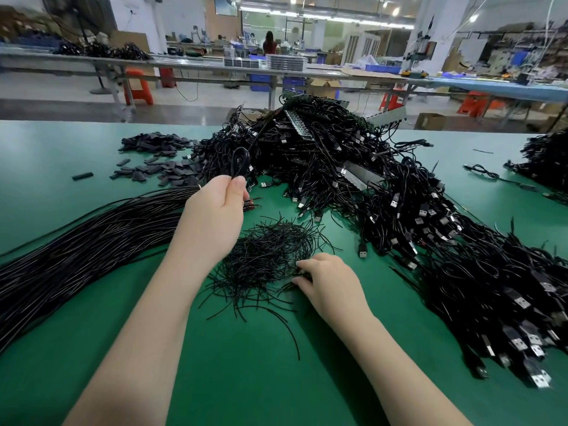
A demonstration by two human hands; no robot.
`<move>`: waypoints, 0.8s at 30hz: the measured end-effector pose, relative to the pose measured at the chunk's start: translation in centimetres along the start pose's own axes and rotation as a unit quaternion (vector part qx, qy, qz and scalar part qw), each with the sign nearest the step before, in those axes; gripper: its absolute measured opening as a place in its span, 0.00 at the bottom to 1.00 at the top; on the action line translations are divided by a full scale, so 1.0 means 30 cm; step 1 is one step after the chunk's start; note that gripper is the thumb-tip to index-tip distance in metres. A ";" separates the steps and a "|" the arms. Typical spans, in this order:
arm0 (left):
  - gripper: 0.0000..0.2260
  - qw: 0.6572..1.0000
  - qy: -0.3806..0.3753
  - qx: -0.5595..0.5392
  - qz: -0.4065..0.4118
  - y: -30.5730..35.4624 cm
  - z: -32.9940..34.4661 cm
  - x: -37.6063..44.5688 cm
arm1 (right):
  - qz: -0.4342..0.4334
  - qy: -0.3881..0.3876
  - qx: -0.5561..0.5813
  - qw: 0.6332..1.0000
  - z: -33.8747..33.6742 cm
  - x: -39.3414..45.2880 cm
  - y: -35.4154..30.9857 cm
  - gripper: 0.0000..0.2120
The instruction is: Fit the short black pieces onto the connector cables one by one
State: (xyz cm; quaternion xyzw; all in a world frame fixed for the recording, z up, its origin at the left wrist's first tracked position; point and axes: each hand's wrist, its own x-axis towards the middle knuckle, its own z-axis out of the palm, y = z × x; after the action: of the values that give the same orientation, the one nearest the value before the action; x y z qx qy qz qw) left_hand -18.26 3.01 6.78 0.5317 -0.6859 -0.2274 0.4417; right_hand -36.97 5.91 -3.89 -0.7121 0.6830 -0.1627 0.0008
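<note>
Right hand (330, 284) fingertips buried in thin strands (264, 259) | left hand (212, 210) pinches looped cable (241, 162)

The room is bright and evenly lit. The light comes from long ceiling lamps (325, 16) far at the back; they are overexposed and glow white. The green desk (246, 379) shows only soft shadows beside the arms, and a weak sheen near its far edge. The wide lens bends straight lines at the borders, so the desk edge curves. The middle is sharp. The loop of cable (240, 162) looks a little blurred, and the corners and the far background are softer.
</note>
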 end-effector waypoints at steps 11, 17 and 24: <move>0.15 1.000 -0.020 0.021 0.010 0.013 0.018 -0.011 | 0.080 0.010 0.020 0.997 -0.011 -0.003 0.028 0.09; 0.15 0.999 -0.008 0.018 0.027 0.030 0.019 -0.019 | 0.089 0.010 0.030 0.995 -0.015 -0.004 0.024 0.10; 0.15 0.999 -0.002 0.014 0.043 0.043 0.019 -0.026 | 0.120 -0.040 0.119 0.985 -0.030 0.002 0.047 0.16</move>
State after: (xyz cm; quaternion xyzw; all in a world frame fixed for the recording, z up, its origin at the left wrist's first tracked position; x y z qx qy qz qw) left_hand -19.40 4.07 7.20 0.5073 -0.7122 -0.1995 0.4423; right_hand -38.55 5.95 -3.35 -0.6259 0.7387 -0.2126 0.1322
